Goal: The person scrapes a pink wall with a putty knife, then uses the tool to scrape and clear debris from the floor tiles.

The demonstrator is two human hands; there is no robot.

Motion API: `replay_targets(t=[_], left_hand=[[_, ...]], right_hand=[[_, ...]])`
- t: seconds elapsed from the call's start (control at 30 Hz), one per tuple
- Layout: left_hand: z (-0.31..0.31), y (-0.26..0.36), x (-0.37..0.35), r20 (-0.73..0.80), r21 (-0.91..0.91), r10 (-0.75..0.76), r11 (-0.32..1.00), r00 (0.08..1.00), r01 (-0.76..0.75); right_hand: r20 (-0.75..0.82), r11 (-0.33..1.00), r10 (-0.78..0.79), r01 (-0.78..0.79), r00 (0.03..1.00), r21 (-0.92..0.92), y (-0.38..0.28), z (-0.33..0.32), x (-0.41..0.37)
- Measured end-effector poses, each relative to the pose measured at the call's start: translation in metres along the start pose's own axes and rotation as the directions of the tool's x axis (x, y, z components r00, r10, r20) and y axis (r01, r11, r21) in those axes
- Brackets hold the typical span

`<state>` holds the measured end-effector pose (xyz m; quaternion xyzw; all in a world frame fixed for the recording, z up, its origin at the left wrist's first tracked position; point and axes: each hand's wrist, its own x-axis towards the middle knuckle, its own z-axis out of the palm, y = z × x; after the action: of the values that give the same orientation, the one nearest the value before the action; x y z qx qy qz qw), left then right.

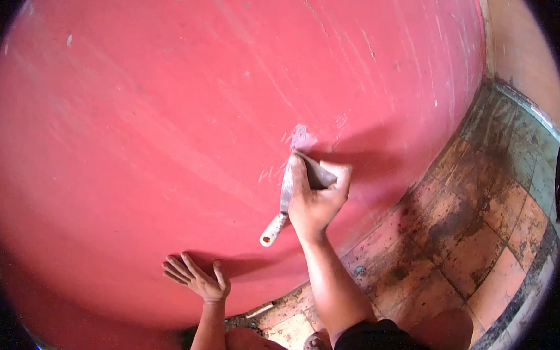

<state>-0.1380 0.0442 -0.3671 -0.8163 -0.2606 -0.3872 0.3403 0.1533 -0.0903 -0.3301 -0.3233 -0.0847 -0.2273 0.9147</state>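
My right hand [317,208] grips a putty knife [286,197] by its blade, thumb on one face and fingers behind. Its pale handle, with a hole at the end, points down and to the left. The blade's upper edge is close to a whitish scraped patch [301,137] on the red wall [169,106]; whether it touches cannot be made out. Lower down and to the left, my left hand [205,282] is open, fingers spread, holding nothing. It lies against or just off the red wall, with a shadow beside it.
Light scratches and small chips mark the red wall. A stained tile floor [472,248] runs along its foot on the right. An orange-tan wall [530,55] stands at the upper right. My foot [317,349] and bent knees show at the bottom.
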Motion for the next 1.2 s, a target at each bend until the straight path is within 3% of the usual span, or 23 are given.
replay_targets(t=[0.13,0.2,0.27,0.33,0.37,0.47,0.53,0.6,0.67,0.7,0.8,0.9,1.0,1.2], left_hand=[[-0.001,-0.001,-0.003,0.022,-0.011,-0.016,1.000,1.000,0.016],[-0.003,-0.001,-0.004,0.014,-0.003,0.000,1.000,1.000,0.000],[0.001,0.000,0.001,-0.009,0.001,0.002,1.000,1.000,-0.002],[0.002,0.001,-0.002,-0.014,0.001,-0.015,1.000,1.000,0.015],[0.002,0.000,-0.002,-0.011,0.000,-0.016,1.000,1.000,0.016],[0.000,0.002,-0.003,0.009,-0.011,-0.019,1.000,1.000,0.019],[-0.002,0.001,-0.002,0.017,-0.021,-0.013,1.000,1.000,0.013],[-0.002,0.006,0.002,0.011,-0.021,-0.042,0.999,0.999,0.042],[-0.003,0.006,-0.001,0.009,-0.022,-0.057,0.998,0.998,0.057],[0.001,0.007,0.000,-0.003,-0.033,-0.063,0.997,0.998,0.063],[0.004,0.007,-0.001,-0.018,-0.047,-0.065,0.997,0.998,0.065],[0.004,0.007,0.000,-0.016,-0.038,-0.068,0.997,0.998,0.068],[0.006,0.006,-0.002,-0.028,-0.031,-0.066,0.997,0.997,0.065],[0.002,0.008,-0.002,-0.019,-0.022,-0.045,0.999,0.999,0.045]], right_hand=[[0.080,0.994,0.112,-0.112,0.990,-0.004,-0.001,-0.003,0.016],[0.072,0.999,-0.033,0.032,0.997,0.013,-0.002,-0.006,0.010],[0.031,0.997,0.063,-0.064,0.998,0.051,0.001,-0.007,0.000],[0.024,0.997,-0.061,0.060,0.998,0.050,0.000,0.002,0.009],[0.041,0.999,-0.037,0.037,0.998,-0.011,-0.006,0.005,0.018],[0.099,0.994,0.087,-0.093,0.991,0.059,-0.020,0.005,0.028],[0.087,0.998,0.028,-0.033,0.996,0.058,-0.010,0.000,0.020],[0.036,0.990,0.080,-0.084,0.996,0.115,-0.008,0.001,0.010],[0.014,0.998,0.060,-0.061,0.998,0.016,-0.002,0.003,0.012],[0.005,0.993,0.090,-0.090,0.996,0.070,-0.004,0.004,0.013],[-0.010,0.993,0.117,-0.117,0.993,0.005,-0.014,0.007,0.012],[0.026,0.984,0.179,-0.179,0.983,-0.002,-0.010,0.003,0.018],[0.023,0.968,0.200,-0.201,0.980,0.152,-0.017,0.012,0.023],[0.046,0.978,0.171,-0.175,0.984,0.112,-0.016,0.004,0.022]])
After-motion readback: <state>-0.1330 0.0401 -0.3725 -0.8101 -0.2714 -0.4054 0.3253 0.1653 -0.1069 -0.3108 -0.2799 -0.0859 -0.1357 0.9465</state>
